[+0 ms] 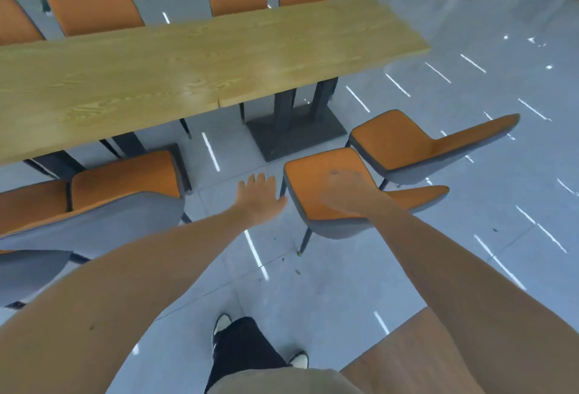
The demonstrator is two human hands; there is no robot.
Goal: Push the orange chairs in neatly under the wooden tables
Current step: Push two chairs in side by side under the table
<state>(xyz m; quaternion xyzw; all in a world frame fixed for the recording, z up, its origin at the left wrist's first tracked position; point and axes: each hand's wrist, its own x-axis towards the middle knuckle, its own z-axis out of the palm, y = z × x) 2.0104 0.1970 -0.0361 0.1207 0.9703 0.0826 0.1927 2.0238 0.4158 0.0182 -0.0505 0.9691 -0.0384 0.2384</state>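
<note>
Measured against the long wooden table (194, 61), your job looks partly done. Along its far edge four orange chairs sit close in, their backs showing above the top, such as the far chair (91, 1). On the near side, to your left, the tucked chair (125, 180) has its seat at the table edge. Two are left off the table's right end: the near chair (329, 193) stands out in the aisle just short of the dark pedestal base (294, 133), turned askew, and the outer chair (416, 146) sits beyond it, right of the base and angled away.

The grey floor (344, 284) between you and the table is open, so you have room to swing both chairs round. Mind the pedestal base: chair legs will want to pass beside it, not into it. A second wooden top (423, 359) crowds your right hip.

Your left hand (258, 196) is spread flat and empty, just beside the near chair's seat edge. Your right hand (344, 191) is blurred over that seat; it seems open and holding nothing, though I can't be sure it touches
</note>
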